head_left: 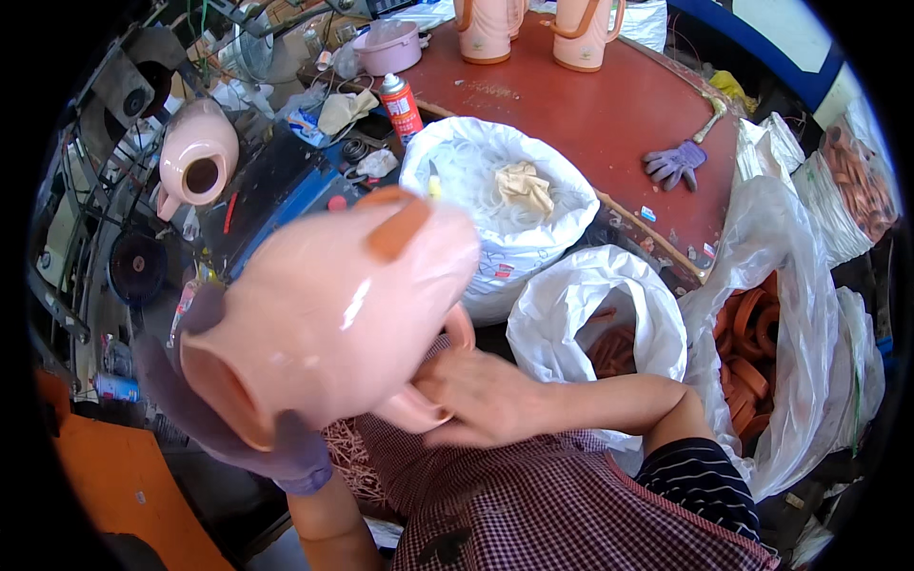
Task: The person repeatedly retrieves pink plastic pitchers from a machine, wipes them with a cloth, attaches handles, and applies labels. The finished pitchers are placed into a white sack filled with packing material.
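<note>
Left hand (214, 433) clamped on pink jug (333, 314) at open end, right hand (490, 395) around handle (462, 330); likely turning step, next needs steady two-handed grip.

A dusty-purple work glove (307, 466) covered the left hand (221, 443); a maroon gingham apron (538, 500), edged in red, accompanied a black sleeve (693, 481) with thin white stripes.

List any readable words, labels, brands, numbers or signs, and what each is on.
No wording copied out; where print or marks show:
Orange-red spray can: pale print, small.
Central white sack: dark marks and a red patch, too small to read.
Two peach jugs on the red table: small green emblem, too small.
Blue can: too small.
Held jug: motion-blurred, nothing readable.
</note>
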`<state>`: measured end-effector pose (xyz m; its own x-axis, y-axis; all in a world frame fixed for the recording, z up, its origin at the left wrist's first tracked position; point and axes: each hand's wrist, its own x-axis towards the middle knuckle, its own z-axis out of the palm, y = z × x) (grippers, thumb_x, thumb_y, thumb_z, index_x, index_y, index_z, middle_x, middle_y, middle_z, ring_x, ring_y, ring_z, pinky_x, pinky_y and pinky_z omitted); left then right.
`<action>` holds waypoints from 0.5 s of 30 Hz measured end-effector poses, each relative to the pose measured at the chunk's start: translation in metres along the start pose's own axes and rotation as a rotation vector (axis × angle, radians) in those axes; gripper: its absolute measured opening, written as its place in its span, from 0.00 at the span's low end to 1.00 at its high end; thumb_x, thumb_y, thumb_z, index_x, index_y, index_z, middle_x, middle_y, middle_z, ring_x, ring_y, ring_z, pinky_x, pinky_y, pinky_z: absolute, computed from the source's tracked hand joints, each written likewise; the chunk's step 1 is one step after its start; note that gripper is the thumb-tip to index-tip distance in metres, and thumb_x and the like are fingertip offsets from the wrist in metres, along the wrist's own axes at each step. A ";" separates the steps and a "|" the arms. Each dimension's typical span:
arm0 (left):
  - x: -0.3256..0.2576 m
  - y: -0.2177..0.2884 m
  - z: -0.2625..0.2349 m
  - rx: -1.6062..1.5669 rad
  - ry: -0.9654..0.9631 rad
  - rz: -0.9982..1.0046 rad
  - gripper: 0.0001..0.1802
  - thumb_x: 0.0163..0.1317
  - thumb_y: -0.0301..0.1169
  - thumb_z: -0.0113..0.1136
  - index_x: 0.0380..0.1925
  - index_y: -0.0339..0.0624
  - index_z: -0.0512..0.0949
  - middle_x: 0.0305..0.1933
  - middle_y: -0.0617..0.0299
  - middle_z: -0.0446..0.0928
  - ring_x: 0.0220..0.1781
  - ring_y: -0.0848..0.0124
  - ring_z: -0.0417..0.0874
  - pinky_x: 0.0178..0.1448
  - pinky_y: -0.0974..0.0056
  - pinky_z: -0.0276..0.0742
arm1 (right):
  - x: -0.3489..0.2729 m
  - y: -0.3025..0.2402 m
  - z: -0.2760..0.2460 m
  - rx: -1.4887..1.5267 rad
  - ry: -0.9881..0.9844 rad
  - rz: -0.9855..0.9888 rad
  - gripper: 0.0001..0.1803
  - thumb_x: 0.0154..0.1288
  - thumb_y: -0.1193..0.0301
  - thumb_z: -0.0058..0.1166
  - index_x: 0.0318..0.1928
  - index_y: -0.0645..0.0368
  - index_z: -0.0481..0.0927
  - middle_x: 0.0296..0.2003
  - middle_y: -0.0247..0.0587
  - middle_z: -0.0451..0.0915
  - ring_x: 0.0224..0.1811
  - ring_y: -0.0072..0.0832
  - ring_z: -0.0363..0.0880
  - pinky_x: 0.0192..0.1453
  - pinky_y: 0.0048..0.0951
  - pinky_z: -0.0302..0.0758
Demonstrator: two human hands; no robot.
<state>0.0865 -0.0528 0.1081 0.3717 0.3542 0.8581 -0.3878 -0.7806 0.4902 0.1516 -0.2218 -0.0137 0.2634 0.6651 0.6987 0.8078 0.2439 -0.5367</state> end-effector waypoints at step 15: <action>-0.173 -0.142 -0.035 -0.196 -0.346 -0.935 0.24 0.59 0.26 0.66 0.56 0.36 0.74 0.58 0.51 0.76 0.60 0.63 0.77 0.65 0.59 0.72 | -0.020 0.262 -0.330 -1.190 0.317 0.246 0.16 0.64 0.68 0.53 0.50 0.62 0.77 0.47 0.51 0.80 0.52 0.46 0.77 0.60 0.42 0.71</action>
<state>0.0475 0.0143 -0.1049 0.8087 0.5868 0.0414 0.0640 -0.1577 0.9854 0.5318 -0.4037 -0.0122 0.4564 0.3633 0.8122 0.6502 -0.7593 -0.0257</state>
